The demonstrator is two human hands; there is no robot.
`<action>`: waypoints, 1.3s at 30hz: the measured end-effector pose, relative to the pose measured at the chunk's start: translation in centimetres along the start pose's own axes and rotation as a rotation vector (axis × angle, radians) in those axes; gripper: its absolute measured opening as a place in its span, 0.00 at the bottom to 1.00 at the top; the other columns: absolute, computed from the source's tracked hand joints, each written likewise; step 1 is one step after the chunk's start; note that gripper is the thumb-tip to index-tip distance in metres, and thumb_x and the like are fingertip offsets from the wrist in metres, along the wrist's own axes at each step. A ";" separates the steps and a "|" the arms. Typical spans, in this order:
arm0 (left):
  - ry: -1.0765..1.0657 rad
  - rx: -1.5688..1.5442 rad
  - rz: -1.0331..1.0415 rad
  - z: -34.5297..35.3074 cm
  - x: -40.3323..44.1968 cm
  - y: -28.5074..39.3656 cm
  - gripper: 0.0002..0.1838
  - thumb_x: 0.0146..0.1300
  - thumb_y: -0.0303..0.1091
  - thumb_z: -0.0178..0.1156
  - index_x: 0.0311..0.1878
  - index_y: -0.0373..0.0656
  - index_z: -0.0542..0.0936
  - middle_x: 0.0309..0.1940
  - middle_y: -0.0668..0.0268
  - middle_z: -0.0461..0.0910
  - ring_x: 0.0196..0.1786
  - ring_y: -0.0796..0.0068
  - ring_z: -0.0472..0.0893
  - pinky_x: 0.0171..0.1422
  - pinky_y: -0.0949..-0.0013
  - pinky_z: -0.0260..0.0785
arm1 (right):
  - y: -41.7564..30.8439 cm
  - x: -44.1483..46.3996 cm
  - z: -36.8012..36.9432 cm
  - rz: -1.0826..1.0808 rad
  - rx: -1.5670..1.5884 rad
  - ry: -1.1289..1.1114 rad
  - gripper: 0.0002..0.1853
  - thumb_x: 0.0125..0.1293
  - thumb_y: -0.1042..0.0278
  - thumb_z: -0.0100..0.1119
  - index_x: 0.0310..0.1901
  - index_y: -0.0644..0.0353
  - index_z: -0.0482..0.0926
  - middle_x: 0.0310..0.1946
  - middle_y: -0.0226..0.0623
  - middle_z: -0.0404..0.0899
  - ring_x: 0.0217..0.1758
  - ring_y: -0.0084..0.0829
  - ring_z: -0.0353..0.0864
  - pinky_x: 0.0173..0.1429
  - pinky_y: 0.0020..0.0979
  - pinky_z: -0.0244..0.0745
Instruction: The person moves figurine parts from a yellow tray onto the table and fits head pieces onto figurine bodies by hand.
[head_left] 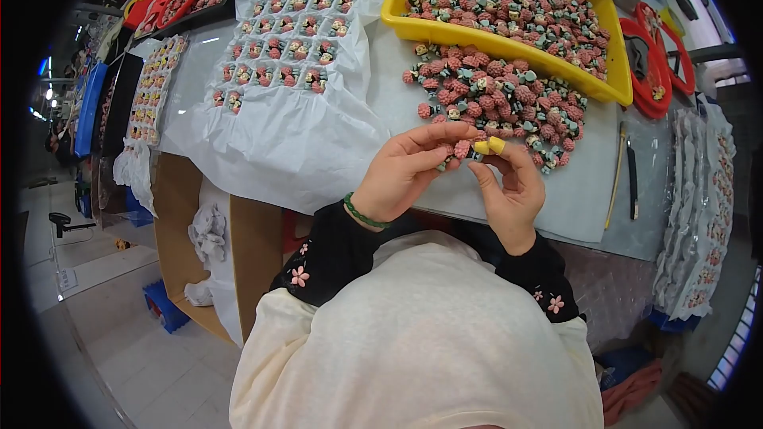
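Both hands meet above the table's near edge around small figurines with pink, knobbly tops. My left hand (397, 175) is closed, its thumb and fingers pinching a pink-topped figurine (462, 149). My right hand (513, 195), with yellow covers on two fingertips, closes on the dark and grey lower part of a figurine at the same spot. Fingers partly hide what is held, so I cannot tell whether it is one figurine or more. Just beyond the hands lies a loose pile of similar figurines (509, 99).
A yellow bin (509, 37) full of figurines stands behind the pile. Left of it, a white compartment tray (290, 28) holds rows of figurines on white paper (294, 123). Red trays (648, 63), a thin stick (615, 179) and a black-handled tool (632, 179) are at right.
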State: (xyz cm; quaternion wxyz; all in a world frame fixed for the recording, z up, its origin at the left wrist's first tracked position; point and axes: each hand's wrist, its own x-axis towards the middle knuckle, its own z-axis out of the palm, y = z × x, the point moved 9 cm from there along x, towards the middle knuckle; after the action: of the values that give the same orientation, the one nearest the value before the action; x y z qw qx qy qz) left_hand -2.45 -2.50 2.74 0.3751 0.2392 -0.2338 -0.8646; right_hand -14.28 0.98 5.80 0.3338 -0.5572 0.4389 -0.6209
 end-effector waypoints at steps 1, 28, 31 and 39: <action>0.001 0.001 0.002 0.0 0.0 -0.1 0.18 0.59 0.18 0.51 0.54 0.32 0.69 0.52 0.60 0.71 0.53 0.74 0.71 0.60 0.70 0.62 | -0.1 0.1 -0.1 -0.001 0.001 -0.002 0.18 0.53 0.86 0.59 0.47 0.69 0.70 0.44 0.40 0.73 0.47 0.27 0.73 0.51 0.27 0.72; 0.690 1.414 0.755 -5.7 -8.8 16.5 0.22 0.51 0.24 0.58 0.52 0.37 0.74 0.38 0.62 0.78 0.39 0.77 0.75 0.44 0.74 0.69 | 0.9 1.5 2.7 0.343 0.092 -0.131 0.13 0.65 0.65 0.51 0.44 0.68 0.74 0.31 0.34 0.77 0.32 0.21 0.73 0.37 0.22 0.69; 0.881 1.835 0.770 -8.6 -10.8 20.7 0.17 0.45 0.21 0.56 0.42 0.34 0.74 0.31 0.57 0.75 0.31 0.61 0.74 0.43 0.64 0.64 | 1.9 1.4 1.8 0.373 0.096 -0.120 0.12 0.65 0.67 0.52 0.43 0.68 0.74 0.32 0.33 0.76 0.32 0.20 0.73 0.37 0.21 0.69; 0.814 2.329 0.581 -14.2 -8.1 19.3 0.20 0.50 0.21 0.56 0.48 0.32 0.67 0.46 0.51 0.71 0.48 0.49 0.67 0.53 0.59 0.58 | 2.7 0.4 1.6 0.398 0.082 -0.089 0.11 0.65 0.70 0.50 0.43 0.68 0.74 0.31 0.34 0.76 0.31 0.20 0.73 0.36 0.21 0.69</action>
State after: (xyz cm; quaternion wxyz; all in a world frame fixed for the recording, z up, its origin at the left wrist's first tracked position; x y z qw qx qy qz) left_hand 21.14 -11.31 4.92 0.1631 0.6142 -0.7654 0.1020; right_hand -12.99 -0.76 3.44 0.4913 -0.4722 0.4994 -0.5350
